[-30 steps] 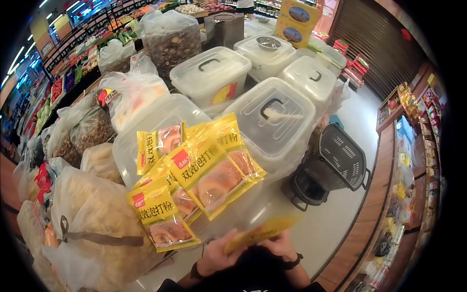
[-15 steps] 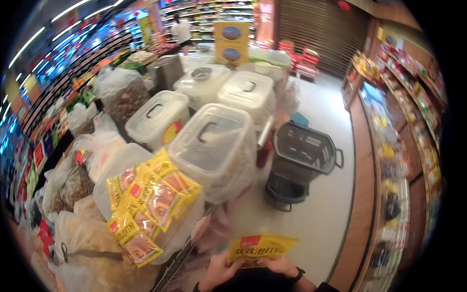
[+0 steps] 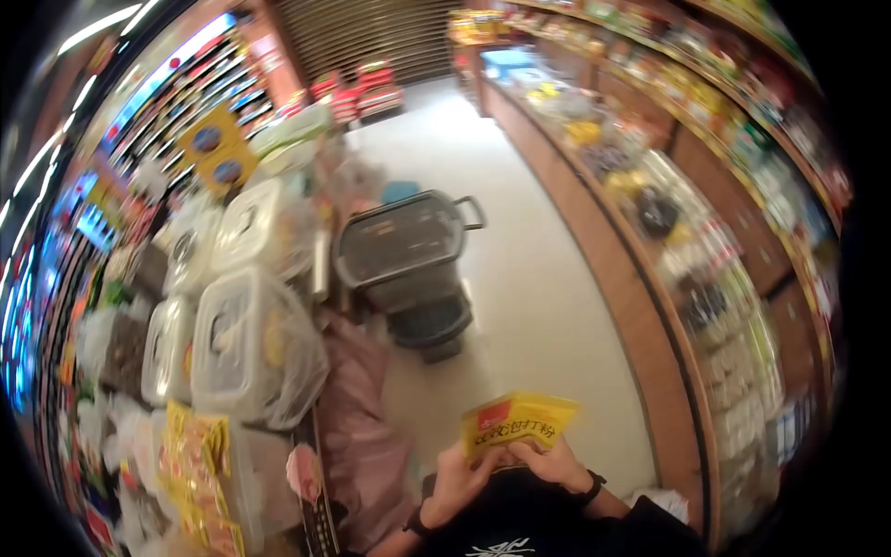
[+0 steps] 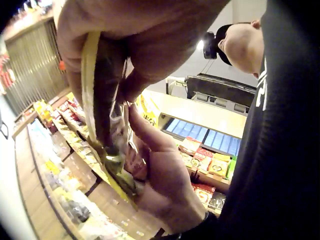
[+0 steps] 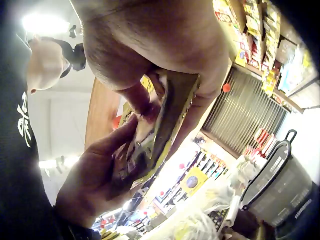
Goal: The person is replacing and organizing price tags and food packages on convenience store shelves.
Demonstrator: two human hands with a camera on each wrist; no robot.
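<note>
Both my hands hold one yellow packet (image 3: 516, 423) with a red label and red lettering, close to my chest at the bottom of the head view. My left hand (image 3: 460, 473) grips its lower left edge, my right hand (image 3: 549, 459) its lower right. In the left wrist view the packet (image 4: 102, 125) is seen edge on, pinched under my left fingers (image 4: 135, 45), with the right hand (image 4: 160, 175) behind it. The right wrist view shows the packet (image 5: 160, 130) between my right fingers (image 5: 165, 45) and my left hand (image 5: 97, 175).
A black shopping basket (image 3: 401, 243) on a wheeled stand stands ahead on the pale floor (image 3: 520, 278). Lidded clear bins (image 3: 243, 343) and more yellow packets (image 3: 195, 464) are on the display at my left. A wooden counter (image 3: 640, 306) with shelves of goods runs along the right.
My view has swung right, away from the display of bins toward the aisle and the basket. The packet stays in both hands and is now held more upright, face to me.
</note>
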